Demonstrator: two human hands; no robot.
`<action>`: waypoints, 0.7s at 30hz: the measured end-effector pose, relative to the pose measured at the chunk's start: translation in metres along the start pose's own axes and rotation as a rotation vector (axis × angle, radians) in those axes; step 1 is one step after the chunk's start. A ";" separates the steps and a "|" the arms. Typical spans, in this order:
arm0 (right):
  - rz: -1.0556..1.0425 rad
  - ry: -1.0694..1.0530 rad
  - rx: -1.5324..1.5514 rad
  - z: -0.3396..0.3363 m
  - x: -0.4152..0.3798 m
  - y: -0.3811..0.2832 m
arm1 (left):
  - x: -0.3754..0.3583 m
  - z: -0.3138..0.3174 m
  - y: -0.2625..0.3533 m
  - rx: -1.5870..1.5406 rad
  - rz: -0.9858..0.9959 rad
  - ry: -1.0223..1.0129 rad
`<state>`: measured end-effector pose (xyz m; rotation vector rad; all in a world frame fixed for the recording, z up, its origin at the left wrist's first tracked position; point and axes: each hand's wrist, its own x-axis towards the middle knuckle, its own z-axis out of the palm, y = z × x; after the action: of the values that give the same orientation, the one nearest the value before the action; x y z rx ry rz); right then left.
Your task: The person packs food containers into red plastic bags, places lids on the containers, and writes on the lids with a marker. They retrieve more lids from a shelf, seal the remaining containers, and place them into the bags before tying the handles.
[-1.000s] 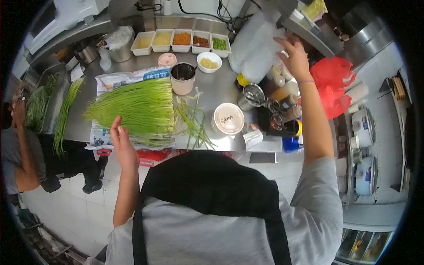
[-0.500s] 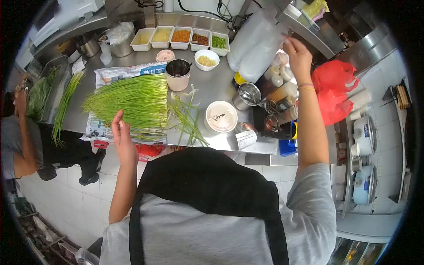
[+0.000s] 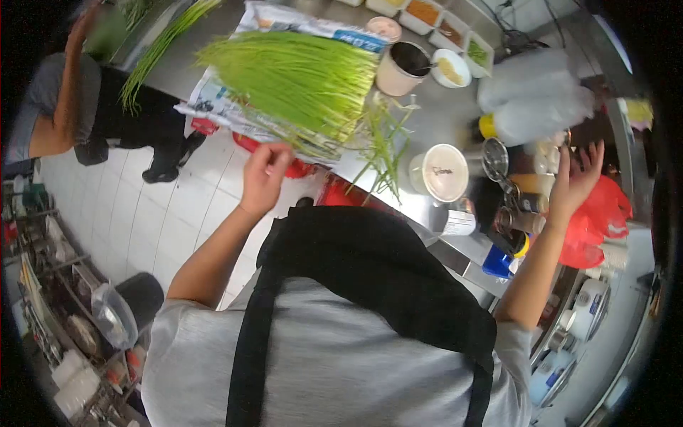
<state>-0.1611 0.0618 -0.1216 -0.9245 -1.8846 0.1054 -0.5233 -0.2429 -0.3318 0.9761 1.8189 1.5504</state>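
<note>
My left hand (image 3: 265, 181) is in the air at the counter's front edge, just below the spring onions, its fingers loosely curled and apart with nothing seen in them. The bunch of long spring onions (image 3: 299, 78) lies on a newspaper (image 3: 220, 99). Loose green trimmings (image 3: 384, 146) are scattered to its right. On the right, my right hand (image 3: 580, 174) is raised with spread fingers and holds nothing. It is near the clear plastic bags (image 3: 533, 92), the bottles (image 3: 533, 186) and a red plastic bag (image 3: 597, 224).
A lidded white tub (image 3: 445, 173) with handwriting stands near the counter's front edge. Behind are a dark-filled container (image 3: 404, 70), a white bowl (image 3: 450, 69) and several topping trays (image 3: 421, 16). Another person (image 3: 60, 99) stands at the left. Shelves (image 3: 78, 285) fill the lower left.
The view has turned and shifted, so the counter appears tilted and higher. My right hand has come away from the plastic bags and lowered, fingers spread. My left hand's fingers have curled.
</note>
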 end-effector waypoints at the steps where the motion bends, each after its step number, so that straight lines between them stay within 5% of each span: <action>1: 0.040 0.021 -0.015 -0.001 -0.020 -0.003 | -0.013 -0.002 -0.022 0.098 -0.001 -0.048; 4: 0.152 -0.015 0.007 -0.006 -0.076 0.011 | -0.046 -0.005 -0.093 0.245 -0.144 -0.380; 7: 0.286 -0.108 0.042 -0.013 -0.134 0.013 | -0.080 0.009 -0.215 0.577 0.017 -0.802; 10: 0.334 -0.310 -0.095 -0.014 -0.183 -0.021 | -0.062 0.052 -0.195 0.615 -0.144 -1.274; 11: 0.226 -0.487 -0.225 -0.019 -0.192 -0.037 | -0.058 0.066 -0.194 0.560 -0.072 -1.279; 14: 0.411 -0.840 -0.137 -0.034 -0.238 -0.062 | -0.046 0.106 -0.176 0.636 0.306 -1.256; 21: 0.906 -1.031 -0.018 -0.094 -0.361 -0.073 | -0.058 0.156 -0.182 0.916 0.255 -1.185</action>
<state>-0.0480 -0.2491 -0.3092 -1.9071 -2.1444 1.3154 -0.3976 -0.2117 -0.5413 1.9885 1.4017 -0.0679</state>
